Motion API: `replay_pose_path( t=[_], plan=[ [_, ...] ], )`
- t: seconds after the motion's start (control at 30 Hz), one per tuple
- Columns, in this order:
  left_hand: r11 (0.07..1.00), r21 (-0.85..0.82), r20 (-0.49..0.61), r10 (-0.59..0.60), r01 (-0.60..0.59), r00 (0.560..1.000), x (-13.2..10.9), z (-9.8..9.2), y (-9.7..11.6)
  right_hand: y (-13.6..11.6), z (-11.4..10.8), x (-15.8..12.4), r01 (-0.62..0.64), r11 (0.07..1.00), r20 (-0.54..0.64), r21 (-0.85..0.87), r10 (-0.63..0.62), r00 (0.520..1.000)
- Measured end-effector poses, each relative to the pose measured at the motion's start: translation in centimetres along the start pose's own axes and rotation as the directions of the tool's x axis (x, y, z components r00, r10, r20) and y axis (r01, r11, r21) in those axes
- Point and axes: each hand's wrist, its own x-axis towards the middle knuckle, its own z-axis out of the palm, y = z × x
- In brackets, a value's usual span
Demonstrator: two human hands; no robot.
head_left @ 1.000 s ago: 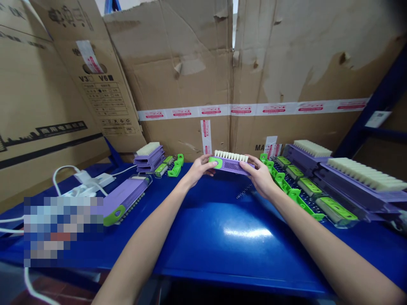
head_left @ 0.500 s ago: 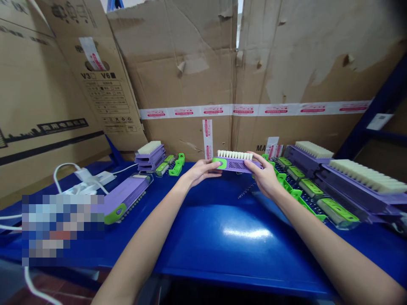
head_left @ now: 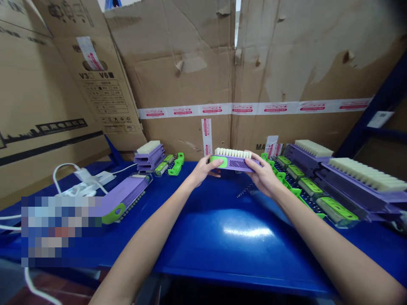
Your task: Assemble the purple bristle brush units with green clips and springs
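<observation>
Both my hands hold a purple brush (head_left: 237, 163) with cream bristles up, raised above the blue table near its back. My left hand (head_left: 203, 170) grips its left end, the thumb on the green end piece (head_left: 219, 161). My right hand (head_left: 261, 171) is closed round the right end, thumb on the purple side by the slotted vents. A small dark coiled spring (head_left: 244, 190) lies on the table below the brush. Just right of my right hand runs a row of green plastic parts (head_left: 280, 174). The fingers behind the brush are partly hidden.
Stacked purple brush bodies stand at the right (head_left: 365, 178) and back left (head_left: 149, 154). Green-topped clear pieces (head_left: 311, 186) line the right side. Another purple brush (head_left: 127, 197) lies left, beside a white power strip (head_left: 92, 182) with cables. Cardboard (head_left: 187, 76) walls the back.
The held brush and my left hand have shifted slightly left. My left thumb has moved a little on the green end; both hands keep their hold.
</observation>
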Motion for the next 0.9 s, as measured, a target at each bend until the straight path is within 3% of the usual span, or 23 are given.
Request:
replay_pose_path(
  t=[0.17,0.43,0.73,0.9],
  plan=[
    [0.994,-0.104,-0.029,-0.04,0.037,0.999,0.0,0.8,0.2,-0.2,-0.3,0.1,-0.024,0.999,0.013,0.034,0.023,1.0],
    [0.993,-0.107,-0.085,0.031,-0.04,0.996,0.2,0.8,1.1,-1.4,0.3,0.5,0.044,0.999,-0.007,0.002,-0.044,0.999],
    [0.99,-0.142,-0.009,0.019,-0.02,1.0,0.1,0.8,0.8,-1.8,-1.6,0.5,-0.001,0.996,0.059,-0.09,0.007,0.998],
    [0.983,-0.166,-0.034,0.075,-0.08,0.997,0.1,-0.4,1.3,-1.0,0.3,-0.3,-0.087,0.996,0.08,-0.027,0.089,0.993]
  ],
)
